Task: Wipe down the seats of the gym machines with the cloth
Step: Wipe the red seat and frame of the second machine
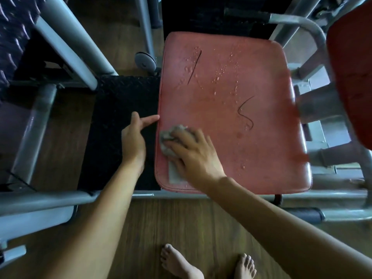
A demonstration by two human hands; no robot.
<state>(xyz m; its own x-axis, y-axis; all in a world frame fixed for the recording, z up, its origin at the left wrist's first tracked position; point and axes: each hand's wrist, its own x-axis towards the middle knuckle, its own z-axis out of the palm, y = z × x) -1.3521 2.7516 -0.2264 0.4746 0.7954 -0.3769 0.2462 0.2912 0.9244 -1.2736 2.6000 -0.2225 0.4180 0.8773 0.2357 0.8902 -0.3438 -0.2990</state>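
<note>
Right hand [193, 152] pressing cloth [171, 135] on seat [241, 117], left hand [133, 137] open, fingertip touching seat edge

Seat [251, 117] faded red; cloth [171, 135] grey; mat [120, 97] black, diamond-textured; floor [171, 222] brown wood-grain; frame [70, 47] grey.

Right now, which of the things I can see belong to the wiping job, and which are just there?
Part of the job:
- red seat, with water drops on it
- grey cloth, pressed on the seat under the right hand
- left hand, fingertips at the seat's left edge

Just there:
- black mat
- grey machine frame
- second red pad
- wooden floor
</note>
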